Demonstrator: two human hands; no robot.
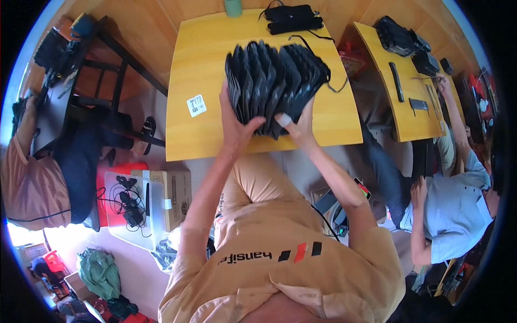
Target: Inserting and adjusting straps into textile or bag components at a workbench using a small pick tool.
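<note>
Between both my hands is a black bundle of many thin upright folds (274,81), fanned out like an accordion, with a thin black cord trailing on its right. I cannot tell exactly what kind of thing it is. My left hand (238,124) grips its left side, thumb on the near lower edge. On the near right side my right hand (299,125) closes round it, with a pale wrap on the thumb. The bundle is over the yellow table (202,59), its far underside hidden by the folds. A white label (196,106) lies to its left.
At the table's far edge are a rolled black bundle with straps (294,19) and a green cup (233,7). Co-workers sit left and right. The right-hand table (385,51) bears black pouches. Left of my legs stand a clear bin with cables (140,226) and a cardboard box (176,195).
</note>
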